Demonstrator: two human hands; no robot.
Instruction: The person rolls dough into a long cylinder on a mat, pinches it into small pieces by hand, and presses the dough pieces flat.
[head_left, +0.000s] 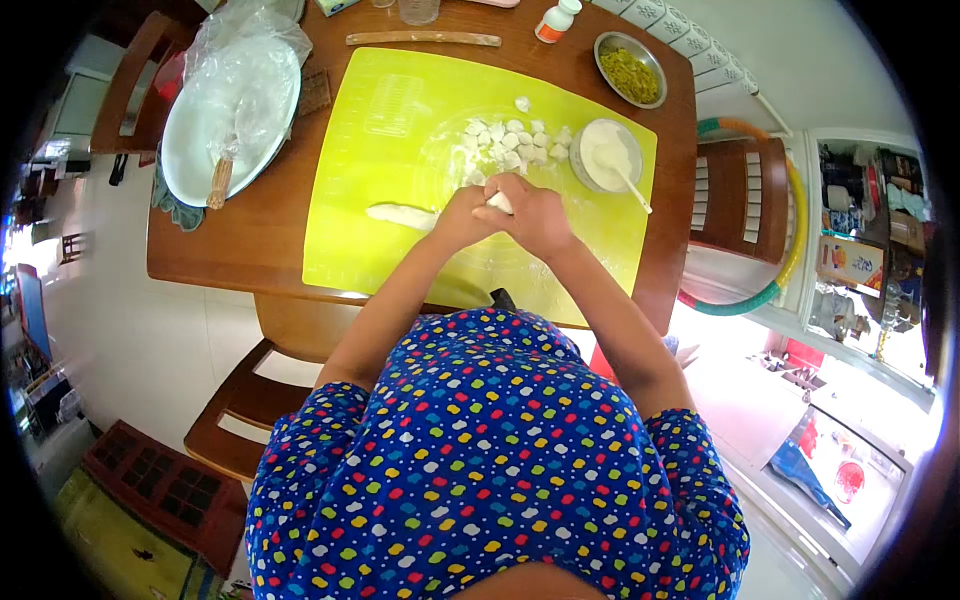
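Observation:
My left hand (467, 217) and my right hand (536, 216) meet over the yellow-green mat (365, 160), fingers closed on a piece of white dough (500, 203) between them. To the left of my left hand lies a white dough roll (400, 215). Just beyond my hands, several small dough pieces (512, 140) are spread on the floured mat, with one (522, 103) a little apart. A bowl of white flour (606, 155) with a light-handled utensil (636, 192) in it stands to the right of the pieces.
A metal bowl of green filling (630, 75) and a white bottle (558, 20) stand at the back right. A wooden stick (423, 38) lies behind the mat. At left is a large basin (190, 150) with plastic film and a wooden handle (220, 184). Chairs (240, 410) flank the table (220, 250).

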